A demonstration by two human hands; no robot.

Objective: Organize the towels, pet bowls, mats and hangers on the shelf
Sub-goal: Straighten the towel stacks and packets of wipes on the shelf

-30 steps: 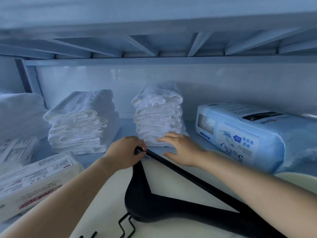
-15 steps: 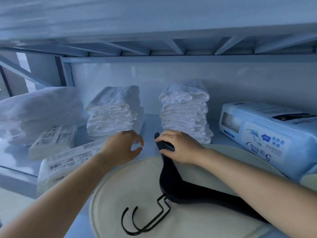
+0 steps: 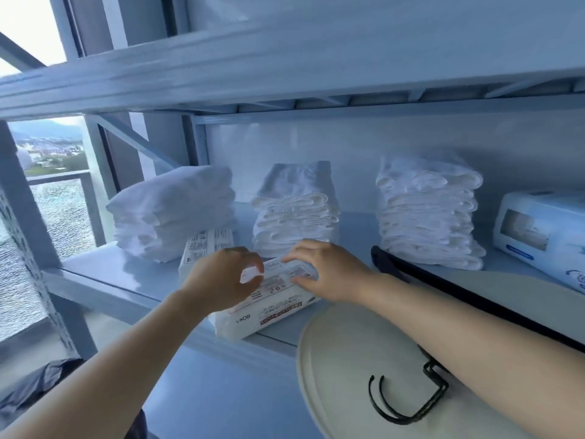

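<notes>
While left hand (image 3: 221, 277) and right hand (image 3: 329, 274) grip wipes pack (image 3: 272, 312) | blue shelf (image 3: 126, 274) stands beside window (image 3: 57, 198)

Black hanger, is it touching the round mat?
Touching. The head view shows the black hanger lying on the round mat, hooks flat against it.

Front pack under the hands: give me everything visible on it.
The pack is a white, soft-looking plastic-wrapped brick with small print on top, and a red-and-white strip and the number 80 on its near side. It lies flat, angled, at the front edge of the shelf. The left hand pinches a white fold of its wrapper; the right hand rests on its top, grip unclear. A second pack sits just behind it; the mat is to its right.
</notes>
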